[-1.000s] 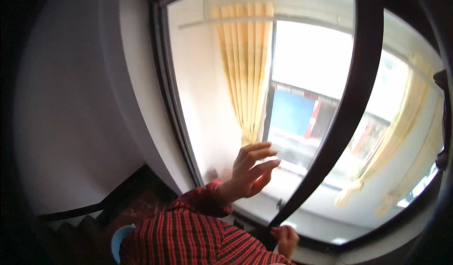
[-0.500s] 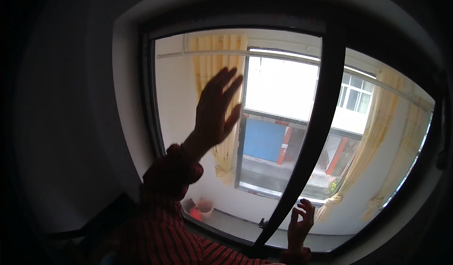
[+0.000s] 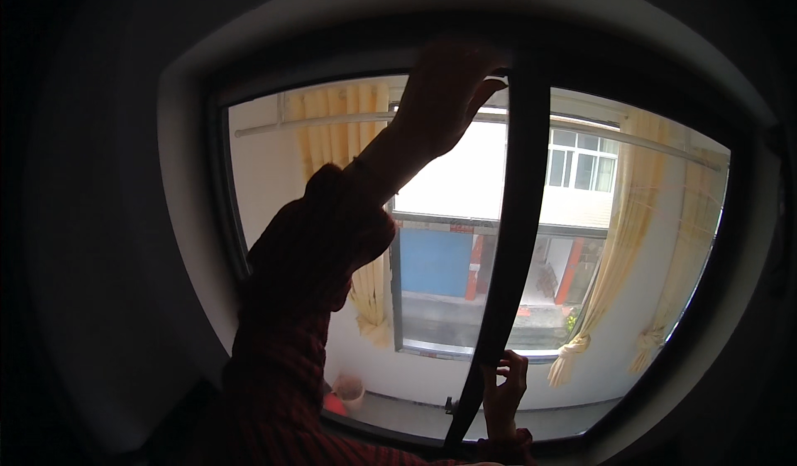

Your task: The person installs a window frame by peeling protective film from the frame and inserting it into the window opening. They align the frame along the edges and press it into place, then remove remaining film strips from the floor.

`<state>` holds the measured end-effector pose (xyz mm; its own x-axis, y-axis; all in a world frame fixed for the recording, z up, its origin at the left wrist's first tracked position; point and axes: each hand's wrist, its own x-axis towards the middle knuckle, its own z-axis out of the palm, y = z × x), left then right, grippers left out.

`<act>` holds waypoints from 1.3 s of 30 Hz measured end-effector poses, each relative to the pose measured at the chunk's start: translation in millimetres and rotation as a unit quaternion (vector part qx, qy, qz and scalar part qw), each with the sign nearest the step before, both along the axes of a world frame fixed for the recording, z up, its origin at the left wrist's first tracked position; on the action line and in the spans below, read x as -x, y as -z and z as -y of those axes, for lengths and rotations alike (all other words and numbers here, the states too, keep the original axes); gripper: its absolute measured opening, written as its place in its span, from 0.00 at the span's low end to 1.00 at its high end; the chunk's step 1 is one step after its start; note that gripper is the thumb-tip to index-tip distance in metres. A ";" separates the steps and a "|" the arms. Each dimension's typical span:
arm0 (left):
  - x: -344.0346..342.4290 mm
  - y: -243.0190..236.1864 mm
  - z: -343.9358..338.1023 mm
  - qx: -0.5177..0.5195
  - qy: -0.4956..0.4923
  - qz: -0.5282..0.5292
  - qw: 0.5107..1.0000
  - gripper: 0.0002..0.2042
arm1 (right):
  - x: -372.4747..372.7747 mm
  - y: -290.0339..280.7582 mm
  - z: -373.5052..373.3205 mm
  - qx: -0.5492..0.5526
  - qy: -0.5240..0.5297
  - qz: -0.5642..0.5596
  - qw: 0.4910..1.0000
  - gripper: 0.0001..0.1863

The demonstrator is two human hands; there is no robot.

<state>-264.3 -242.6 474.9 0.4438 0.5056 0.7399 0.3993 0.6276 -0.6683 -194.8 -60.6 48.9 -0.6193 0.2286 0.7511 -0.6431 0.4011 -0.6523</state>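
Note:
A sliding window in a dark frame (image 3: 531, 76) fills the middle of the view, split by a dark upright bar (image 3: 516, 208). My left hand (image 3: 436, 105) is raised high over the left pane, near where the bar meets the top of the frame. Its thumb stands apart from the fingers, which blur into the dark frame; nothing shows in it. Low down, my right hand (image 3: 505, 391) is beside the bar's lower part, with thumb and fingers curled together in a pinch. Whatever it pinches, if anything, is too small to make out.
A small dark latch (image 3: 451, 405) sits on the bar's lower left. Beyond the glass are tied yellow curtains (image 3: 627, 242), a pale rail (image 3: 332, 120), a second window and a pale basket (image 3: 349, 391) with something red next to it. Dark wall surrounds the opening.
My left hand has risen and moved right, from in front of the curtain to the frame's top. My right hand has come closer to the bar. The view has shifted a little.

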 end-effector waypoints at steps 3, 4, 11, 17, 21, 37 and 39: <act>6.1 -12.6 -15.0 0.009 0.032 0.025 0.999 0.08 | -0.1 3.1 -1.8 0.024 -0.021 0.011 0.999 0.18; 7.0 -13.3 -16.8 -0.005 0.041 0.032 0.999 0.08 | 0.3 3.4 -2.5 0.023 -0.021 0.011 0.999 0.19; 11.2 -16.2 -23.5 -0.030 0.055 0.083 0.995 0.04 | 11.8 -1.7 -10.1 0.017 -0.030 -0.001 0.999 0.20; -0.5 -15.9 -27.0 -0.007 -0.120 -0.015 0.993 0.05 | 9.2 -6.8 -12.9 -0.004 -0.019 -0.012 1.000 0.19; -3.2 -11.6 -27.5 0.018 -0.197 -0.057 0.979 0.13 | 8.6 -9.2 -17.0 -0.026 -0.011 -0.013 1.000 0.19; 4.7 -16.4 -33.8 -0.034 -0.070 -0.003 0.997 0.05 | 8.1 -7.7 -24.1 -0.036 -0.020 -0.009 0.999 0.20; 2.3 -15.8 -33.3 -0.043 -0.020 0.033 0.998 0.06 | 6.8 -8.3 -25.0 -0.038 -0.017 -0.006 0.999 0.20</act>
